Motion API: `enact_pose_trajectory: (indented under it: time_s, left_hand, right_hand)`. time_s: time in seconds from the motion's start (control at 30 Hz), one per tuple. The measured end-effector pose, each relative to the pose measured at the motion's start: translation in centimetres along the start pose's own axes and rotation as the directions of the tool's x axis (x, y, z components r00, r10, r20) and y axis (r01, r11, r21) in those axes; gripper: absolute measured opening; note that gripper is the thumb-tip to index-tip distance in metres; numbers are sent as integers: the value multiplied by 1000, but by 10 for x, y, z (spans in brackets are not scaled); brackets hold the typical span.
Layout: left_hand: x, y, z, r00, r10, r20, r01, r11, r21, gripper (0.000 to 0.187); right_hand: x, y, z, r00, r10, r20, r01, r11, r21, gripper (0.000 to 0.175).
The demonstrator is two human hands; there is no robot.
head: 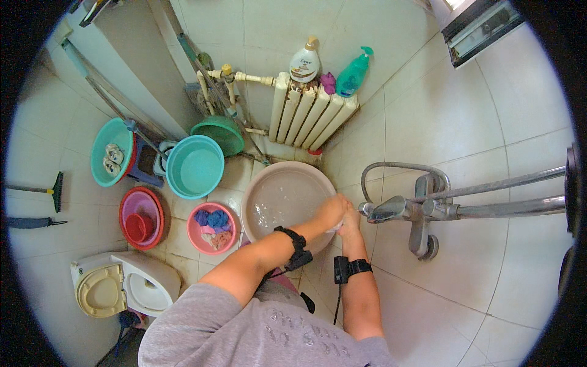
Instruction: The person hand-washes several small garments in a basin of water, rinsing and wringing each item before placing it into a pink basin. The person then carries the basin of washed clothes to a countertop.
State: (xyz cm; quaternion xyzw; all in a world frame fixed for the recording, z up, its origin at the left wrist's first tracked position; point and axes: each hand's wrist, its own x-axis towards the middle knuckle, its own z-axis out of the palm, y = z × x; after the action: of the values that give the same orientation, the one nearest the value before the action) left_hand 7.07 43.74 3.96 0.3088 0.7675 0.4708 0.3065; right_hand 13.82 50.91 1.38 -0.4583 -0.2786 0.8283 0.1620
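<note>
A large beige plastic basin point(250, 195) holding water stands in front of me. At its right rim my left hand point(337, 208) and my right hand point(351, 218) are pressed together, with a small whitish cloth point(337, 226) showing beneath them. Which arm ends in which hand is plain, but the fingers overlap and hide most of the cloth. Just to the right is the chrome mixer tap point(390, 210) on the tiled wall. Left of the basin, a pink tub point(191, 241) holds blue, pink and pale wet-looking cloths point(218, 220).
A turquoise basin point(195, 167), a green basin point(222, 133) and a red basin point(123, 220) stand at left, near a toilet point(156, 280). Mop handles point(105, 101) lean behind. A cream radiator point(302, 114) carries a white pump bottle point(304, 64) and a green pump bottle point(353, 75).
</note>
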Motion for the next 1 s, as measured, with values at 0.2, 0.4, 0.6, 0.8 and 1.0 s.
enact_pose_trajectory:
  time_s: [0.2, 0.4, 0.6, 0.8, 1.0]
  left_hand:
    - [17, -28, -3, 998, 58, -29, -58, 998, 0, 37]
    - [37, -60, -8, 957, -26, 288, 159, 879, -449, 37]
    - [28, -63, -36, 905, -30, 424, 295, 763, -575, 27]
    - [32, -54, -37, 897, -235, 375, 422, 708, -566, 22]
    - [6, -25, -5, 994, 5, 105, 27, 951, -307, 28]
  right_hand:
    - [-27, -10, 0, 988, -139, -69, 138, 990, -25, 26]
    - [-52, -29, -25, 987, -118, 106, 152, 895, -418, 42]
    - [-54, -37, -37, 989, -132, 70, 143, 969, -200, 39]
    - [-44, -24, -34, 974, -220, 54, 222, 975, -29, 25]
    - [-9, -8, -40, 951, -302, -61, 294, 949, -113, 21]
